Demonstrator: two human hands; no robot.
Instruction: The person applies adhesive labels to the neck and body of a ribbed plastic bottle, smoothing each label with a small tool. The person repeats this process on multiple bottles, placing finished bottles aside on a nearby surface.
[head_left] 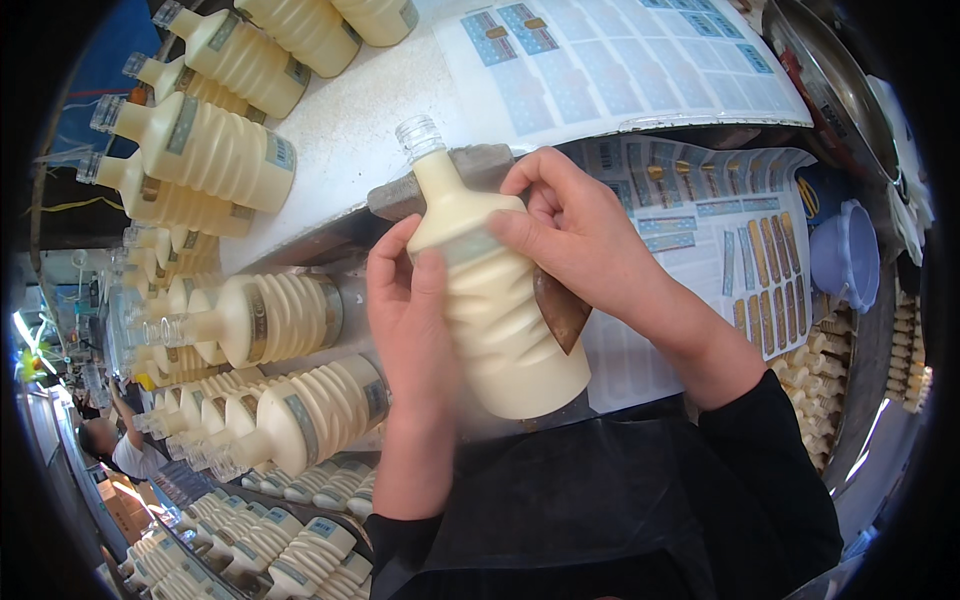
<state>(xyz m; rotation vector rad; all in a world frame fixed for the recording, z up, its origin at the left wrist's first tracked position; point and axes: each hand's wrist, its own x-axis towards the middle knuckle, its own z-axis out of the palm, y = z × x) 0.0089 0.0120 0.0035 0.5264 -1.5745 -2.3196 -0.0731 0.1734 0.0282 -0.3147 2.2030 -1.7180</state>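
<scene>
A cream bottle (510, 340) with spiral ridges and a clear threaded neck leans in front of me, its neck pointing up and left. My left hand (415, 300) is closed at the bottle's left side, thumb and fingers at the shoulder. Around the shoulder runs a pale blue-grey label strip (465, 247). My right hand (575, 230) is closed at the shoulder's right side, with the thumb pressed on the strip and the fingers curled. Below the right palm juts a brown pointed flat piece (562, 312); how it is held is hidden.
Label sheets (700, 215) lie at the right, partly peeled. Behind the bottle is a grey block (480, 160) at the white tabletop's (375, 95) edge. Similar bottles (220, 150) are stacked at the left. A lavender bucket (845, 255) stands far right; a person (130, 455) is far left.
</scene>
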